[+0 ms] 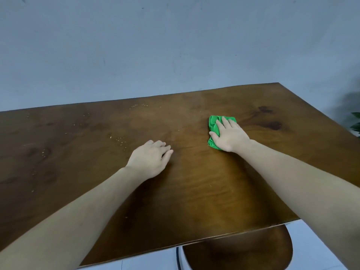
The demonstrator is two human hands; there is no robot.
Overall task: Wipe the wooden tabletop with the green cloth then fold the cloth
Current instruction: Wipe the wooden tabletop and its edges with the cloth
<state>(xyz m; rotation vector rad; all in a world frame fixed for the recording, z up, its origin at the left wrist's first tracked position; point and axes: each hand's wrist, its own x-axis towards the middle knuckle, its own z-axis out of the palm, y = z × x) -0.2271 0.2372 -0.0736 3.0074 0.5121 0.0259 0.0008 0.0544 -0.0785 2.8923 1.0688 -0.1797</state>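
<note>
Head view. The person is standing at the near edge of the wooden tabletop (194,191) and is working through the first step of the task, the wipe. The fold is not yet begun.

The right hand (229,136) is lying flat on the green cloth (214,123), fingers straight and slightly spread, pressing the cloth down onto the wood. Nothing is being pinched: the hand is open on top of the cloth, not curled round it. The cloth is bunched, not spread out. It is showing from under the hand at 10 to 12 o'clock past the fingertips, and along the thumb side down to 7 o'clock of the palm. On the table the cloth is lying right of centre, toward 1 o'clock from the person.

The left hand (151,159) is resting on the bare wood near the centre, well apart from the cloth. Its fingers are bending loosely and holding nothing; it appears to be steadying the person.

Pale crumbs (120,139) are lying scattered just beside the left hand at about 10 o'clock, with more specks farther toward the left and the far edge. The cloth is well apart from all of them.

Judgement: the left half is looking unwiped. The next move is calling for a sweep of the pressed cloth leftward, toward 9 to 10 o'clock, keeping the palm flat so that the cloth is not slipping out. The left hand is probably needing to lift clear of the path.
</note>
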